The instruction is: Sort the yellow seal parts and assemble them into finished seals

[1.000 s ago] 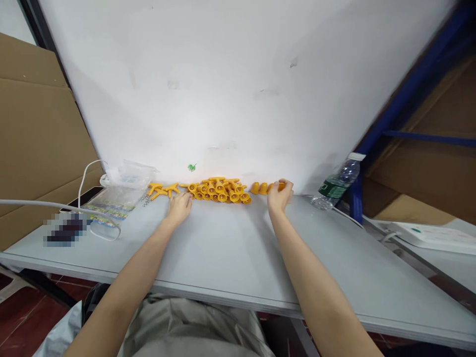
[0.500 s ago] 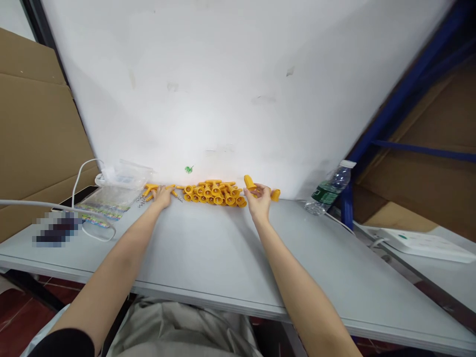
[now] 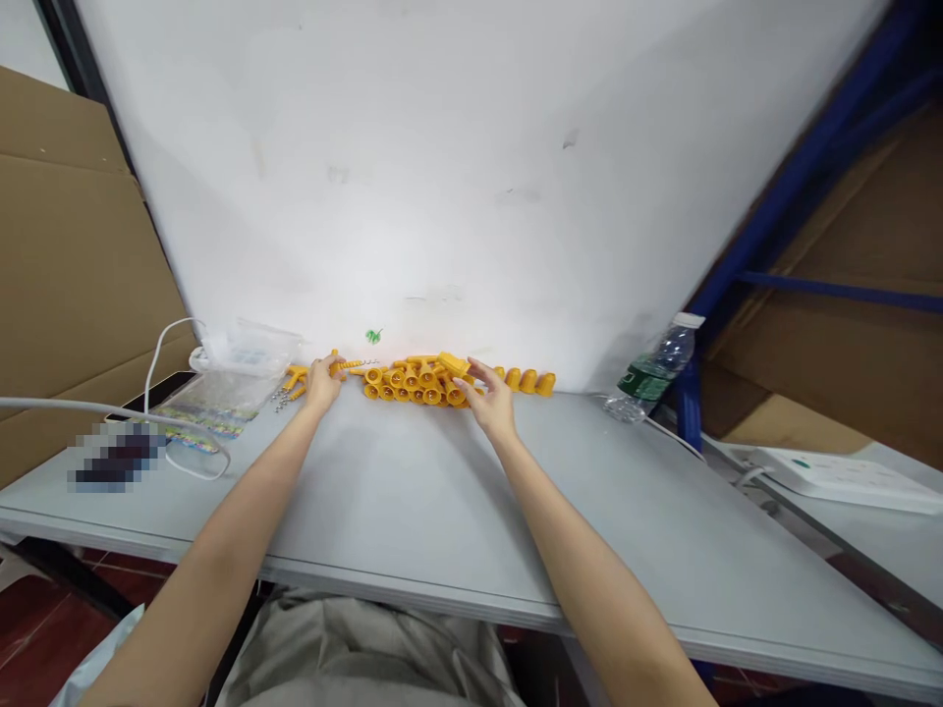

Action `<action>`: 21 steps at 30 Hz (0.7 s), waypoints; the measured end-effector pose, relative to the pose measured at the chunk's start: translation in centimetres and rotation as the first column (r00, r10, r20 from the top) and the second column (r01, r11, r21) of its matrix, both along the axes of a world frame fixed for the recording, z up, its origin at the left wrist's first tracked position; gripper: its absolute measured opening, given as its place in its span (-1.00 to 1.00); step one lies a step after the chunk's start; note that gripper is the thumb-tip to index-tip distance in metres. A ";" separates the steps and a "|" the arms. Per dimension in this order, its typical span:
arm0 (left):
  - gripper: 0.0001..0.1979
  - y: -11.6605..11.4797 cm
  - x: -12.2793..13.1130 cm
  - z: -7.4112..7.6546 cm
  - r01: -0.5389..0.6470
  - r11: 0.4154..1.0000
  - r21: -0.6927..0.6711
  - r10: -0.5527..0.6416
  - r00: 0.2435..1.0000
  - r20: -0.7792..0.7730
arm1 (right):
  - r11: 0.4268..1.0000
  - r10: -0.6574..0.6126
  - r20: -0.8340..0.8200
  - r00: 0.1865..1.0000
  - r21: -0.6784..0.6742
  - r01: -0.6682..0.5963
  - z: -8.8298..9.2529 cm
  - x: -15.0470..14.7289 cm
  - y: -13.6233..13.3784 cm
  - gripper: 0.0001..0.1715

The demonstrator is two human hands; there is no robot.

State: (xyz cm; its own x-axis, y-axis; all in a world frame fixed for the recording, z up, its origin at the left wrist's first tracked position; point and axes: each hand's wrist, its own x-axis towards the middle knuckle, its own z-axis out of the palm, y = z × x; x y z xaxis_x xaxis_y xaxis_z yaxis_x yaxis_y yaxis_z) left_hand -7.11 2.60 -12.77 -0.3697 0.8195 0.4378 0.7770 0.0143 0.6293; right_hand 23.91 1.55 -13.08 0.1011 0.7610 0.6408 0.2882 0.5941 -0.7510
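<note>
My left hand [image 3: 324, 383] is closed on a yellow corkscrew-like piece [image 3: 350, 365], whose metal spiral tip points right. Between the thumb and fingers of my right hand [image 3: 492, 398] is a yellow cup-shaped cap [image 3: 454, 364], tilted over the pile. Several yellow pieces with round open ends [image 3: 416, 383] lie stacked against the white board, between my hands. To the right of my right hand, yellow caps [image 3: 528, 381] stand in a row. More yellow handles with metal spirals [image 3: 295, 381] lie left of my left hand.
Plastic bags [image 3: 213, 398], a dark phone [image 3: 158, 393] and a white cable [image 3: 188, 462] lie at the left. A water bottle [image 3: 655, 368] leans at the right, before a blue frame [image 3: 689, 407]. A white power strip [image 3: 847, 476] sits far right.
My left hand has lifted a corkscrew piece, its spiral now pointing right. My right hand has moved left with the yellow cap, uncovering the row of caps.
</note>
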 end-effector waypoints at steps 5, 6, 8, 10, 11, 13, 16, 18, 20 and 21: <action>-0.72 -2.7 2.5 -0.7 0.108 0.987 0.119 -0.112 0.993 0.024 | 0.996 0.062 0.252 0.966 0.044 -0.075 0.1 -1.1 -0.8 -0.50; -0.72 -3.2 2.9 -0.9 0.127 0.983 0.132 -0.131 0.991 0.026 | 0.994 0.070 0.299 0.952 0.056 -0.091 0.1 -1.2 -0.9 -0.53; -0.72 -3.9 3.4 -1.0 0.150 0.978 0.144 -0.156 0.987 0.027 | 0.990 0.087 0.368 0.926 0.068 -0.120 0.1 -1.5 -1.2 -0.57; -0.72 -4.4 3.6 -0.9 0.167 0.975 0.147 -0.171 0.985 0.021 | 0.987 0.110 0.396 0.912 0.065 -0.147 0.1 -1.8 -1.5 -0.60; -0.72 -4.6 3.7 -0.8 0.173 0.974 0.146 -0.177 0.984 0.015 | 0.986 0.123 0.399 0.909 0.058 -0.159 0.1 -1.8 -1.6 -0.61; -0.71 -4.9 3.6 -0.7 0.179 0.974 0.139 -0.181 0.984 0.000 | 0.983 0.147 0.394 0.907 0.040 -0.177 0.2 -2.0 -1.8 -0.62; -0.71 -5.1 3.5 -0.5 0.173 0.977 0.124 -0.171 0.985 -0.023 | 0.983 0.167 0.388 0.907 0.009 -0.184 0.4 -2.1 -2.0 -0.63; -0.71 -5.2 3.3 -0.5 0.167 0.979 0.121 -0.164 0.986 -0.035 | 0.983 0.171 0.383 0.908 -0.005 -0.184 0.4 -2.1 -2.0 -0.62; -0.70 -5.3 3.2 -0.5 0.156 0.981 0.118 -0.152 0.987 -0.043 | 0.983 0.174 0.380 0.909 -0.011 -0.184 0.5 -2.0 -2.0 -0.62; -0.70 -5.3 3.2 -0.5 0.149 0.982 0.115 -0.145 0.988 -0.047 | 0.982 0.177 0.379 0.908 -0.012 -0.186 0.5 -2.0 -1.9 -0.61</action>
